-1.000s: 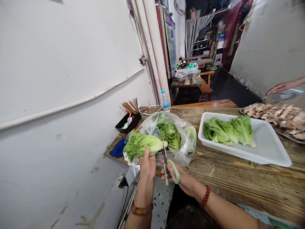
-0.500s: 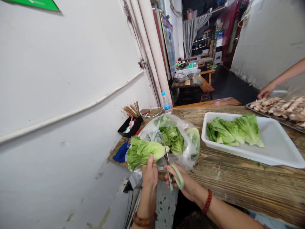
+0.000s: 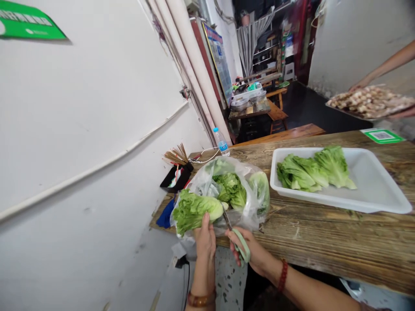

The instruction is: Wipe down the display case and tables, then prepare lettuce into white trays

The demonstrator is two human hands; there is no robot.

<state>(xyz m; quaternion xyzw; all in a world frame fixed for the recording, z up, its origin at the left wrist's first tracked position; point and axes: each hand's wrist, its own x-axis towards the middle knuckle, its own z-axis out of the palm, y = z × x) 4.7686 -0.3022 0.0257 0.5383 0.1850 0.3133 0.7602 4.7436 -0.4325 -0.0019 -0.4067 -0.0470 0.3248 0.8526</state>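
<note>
My left hand [image 3: 205, 235] grips a head of lettuce [image 3: 194, 209] by its side, leaves to the left and pale stem end to the right. In my right hand [image 3: 244, 246] is a pair of scissors [image 3: 242, 246] with light green handles, its blades closed across the stem end. Beneath them, a clear plastic bag [image 3: 207, 172] with more lettuce [image 3: 231, 188] lies open on the wooden table [image 3: 308, 242]. To the right, a white tray [image 3: 382, 185] holds lettuce leaves [image 3: 316, 170].
Behind the bag stand a water bottle [image 3: 221, 142] and a black box [image 3: 177, 177] beside a bundle of sticks [image 3: 178, 154]. A blue cloth [image 3: 166, 214] lies at the table's left end. At right, a co-worker's arms [image 3: 389, 65] hold a loaded tray [image 3: 372, 101] of pale pieces above the floor.
The scissor blades have closed on the stem end, whose tip now looks cut and tilted. The co-worker has lifted the loaded tray off the table, uncovering a green code card.
</note>
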